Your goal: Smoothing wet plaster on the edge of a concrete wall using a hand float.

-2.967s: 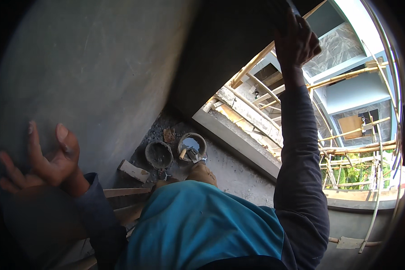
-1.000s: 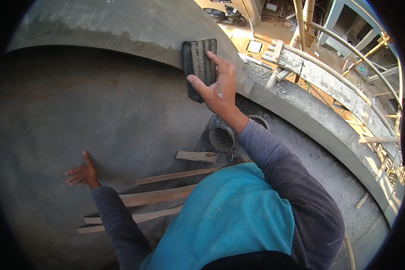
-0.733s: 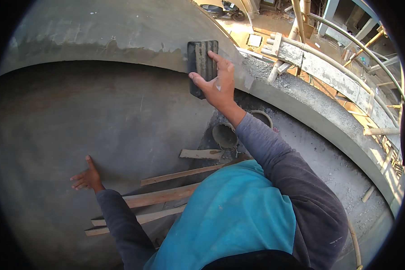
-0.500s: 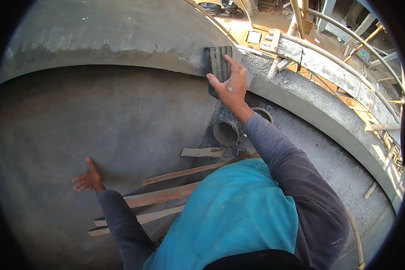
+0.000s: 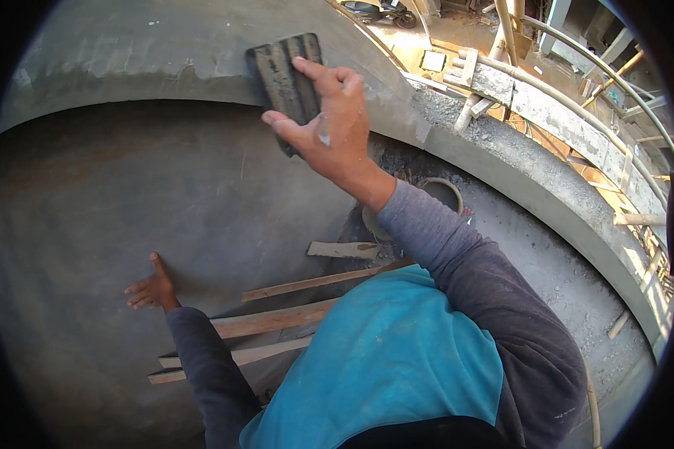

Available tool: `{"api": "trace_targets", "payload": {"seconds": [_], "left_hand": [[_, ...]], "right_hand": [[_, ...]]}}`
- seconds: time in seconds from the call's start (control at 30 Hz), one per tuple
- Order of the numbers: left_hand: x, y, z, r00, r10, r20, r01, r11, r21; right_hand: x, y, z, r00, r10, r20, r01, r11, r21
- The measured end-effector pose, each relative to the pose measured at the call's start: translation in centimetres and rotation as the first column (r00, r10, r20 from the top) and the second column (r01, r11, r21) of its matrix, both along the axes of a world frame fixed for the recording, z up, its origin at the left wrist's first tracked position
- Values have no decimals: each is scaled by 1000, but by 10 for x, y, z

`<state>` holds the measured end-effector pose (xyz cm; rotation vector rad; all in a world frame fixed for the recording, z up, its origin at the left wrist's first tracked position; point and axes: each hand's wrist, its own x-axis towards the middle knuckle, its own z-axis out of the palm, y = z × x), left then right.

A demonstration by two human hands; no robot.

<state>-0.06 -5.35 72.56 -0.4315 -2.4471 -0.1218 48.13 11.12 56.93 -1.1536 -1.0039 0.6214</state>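
My right hand (image 5: 337, 138) grips a dark, ribbed plastering float (image 5: 283, 82), thumb at one side and fingers at the other. The float is over the lower edge of a curved grey cement band (image 5: 150, 52); whether it touches the band I cannot tell. Rough, darker patches of cement run along that edge. Lower left, my left hand (image 5: 154, 289) is open, thumb up and fingers apart, against the smooth grey curved wall (image 5: 202, 179). It holds nothing.
Wooden planks (image 5: 277, 319) lie beside my body, near a short board (image 5: 344, 250). A round bucket (image 5: 443, 193) stands behind my right forearm. A curved concrete ledge (image 5: 517, 168) with rubble borders a drop; bamboo scaffolding (image 5: 569, 97) and a parked motorbike (image 5: 378, 11) are beyond.
My right hand and the float have moved left along the band and appear larger, closer to me. My left hand has barely shifted. The bucket nearer the wall is now mostly behind my right arm.
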Motion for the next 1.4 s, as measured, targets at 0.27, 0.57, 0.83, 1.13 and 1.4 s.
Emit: {"api": "trace_targets", "payload": {"seconds": [0.27, 0.57, 0.83, 1.13, 1.4], "left_hand": [[3, 3, 1, 1000, -12, 12, 12, 1000, -3], [-1, 0, 1, 996, 4, -93, -6, 1000, -12], [1, 5, 6, 999, 13, -38, -14, 1000, -27], [45, -5, 3, 992, -97, 80, 96, 995, 21], [290, -35, -253, -524, -548, 652, 5, 764, 645]], "right_hand": [[10, 4, -128, 999, -55, 4, 53, 939, -341], [-2, -16, -59, 1000, 25, -19, -27, 991, -131], [1, -1, -177, 993, -92, 69, 113, 893, -435], [48, -75, -216, 726, 5, -687, -552, 601, -579], [36, -150, -121, -12, 34, -999, -948, 316, 22]]}}
